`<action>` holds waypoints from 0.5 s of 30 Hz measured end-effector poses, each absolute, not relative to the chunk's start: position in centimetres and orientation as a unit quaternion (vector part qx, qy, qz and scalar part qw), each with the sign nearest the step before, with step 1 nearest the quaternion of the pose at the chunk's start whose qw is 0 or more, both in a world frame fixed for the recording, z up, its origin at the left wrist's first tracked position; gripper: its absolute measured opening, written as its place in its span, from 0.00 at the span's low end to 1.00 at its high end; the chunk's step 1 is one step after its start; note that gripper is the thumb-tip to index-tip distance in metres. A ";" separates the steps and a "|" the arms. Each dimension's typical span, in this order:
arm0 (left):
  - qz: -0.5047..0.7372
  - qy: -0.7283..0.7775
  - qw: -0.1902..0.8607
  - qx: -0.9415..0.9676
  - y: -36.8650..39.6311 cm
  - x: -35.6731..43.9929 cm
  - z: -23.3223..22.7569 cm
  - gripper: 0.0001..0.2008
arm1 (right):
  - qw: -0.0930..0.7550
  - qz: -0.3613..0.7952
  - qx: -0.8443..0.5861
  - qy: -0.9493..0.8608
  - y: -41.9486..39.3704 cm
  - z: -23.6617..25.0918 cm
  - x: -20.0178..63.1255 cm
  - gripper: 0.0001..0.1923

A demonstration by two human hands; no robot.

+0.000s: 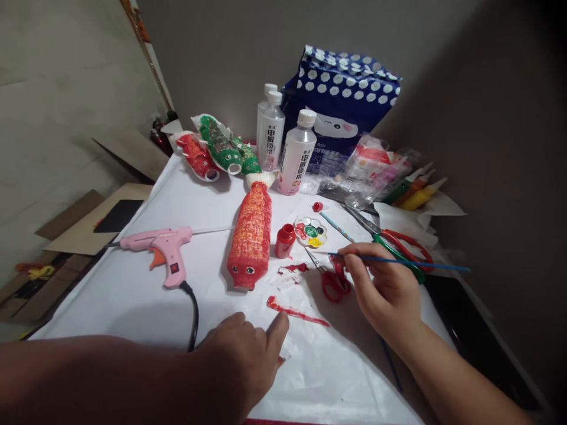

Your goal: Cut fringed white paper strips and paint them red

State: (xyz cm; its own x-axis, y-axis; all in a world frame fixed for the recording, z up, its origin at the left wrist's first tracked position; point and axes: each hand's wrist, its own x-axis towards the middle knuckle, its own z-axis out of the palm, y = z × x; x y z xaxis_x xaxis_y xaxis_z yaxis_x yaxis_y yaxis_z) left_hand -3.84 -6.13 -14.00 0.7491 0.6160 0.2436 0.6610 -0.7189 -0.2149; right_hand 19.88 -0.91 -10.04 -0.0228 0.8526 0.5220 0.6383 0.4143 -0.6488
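Observation:
A thin blue-handled paintbrush [436, 265] is pinched between the thumb and fingers of my right hand [387, 289], its tip pointing left near the paint palette [299, 241]. My left hand [248, 351] holds nothing; its index finger stretches out to the edge of a narrow red-painted strip [305, 317] lying on the white sheet. Just beyond the strip lies a red and orange painted fish [250, 236] with two stuck-on eyes. An uncapped red paint bottle [285, 243] stands beside it, and its red cap [318, 206] is farther back.
A pink glue gun [162, 248] lies left, its black cord running forward. Small red scissors [333, 286] and larger scissors [398, 245] lie right. Behind stand bottles [297, 156], a blue bag [343, 106] and more painted fish [221, 147]. A dark phone-like slab [473, 336] sits at right.

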 end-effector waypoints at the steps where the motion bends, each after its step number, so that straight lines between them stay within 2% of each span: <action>1: -0.087 -0.345 0.144 -0.923 -6.1 -3.9 -13.9 0.24 | 0.464 0.142 -0.506 -0.713 -1.4 -9.9 19.7 0.05; 4: -0.101 -0.323 0.142 -0.930 -5.8 -4.1 -13.6 0.22 | 0.461 0.190 -0.445 -0.744 -2.6 -9.7 19.3 0.08; 10: -0.128 -0.277 0.134 -0.943 -5.3 -4.4 -13.0 0.19 | 0.452 0.213 -0.400 -0.768 -3.0 -9.5 19.3 0.14; 15: -0.145 -0.274 0.113 -0.944 -5.0 -4.4 -13.0 0.17 | 0.358 0.215 -0.318 -0.851 -3.4 -9.8 19.1 0.18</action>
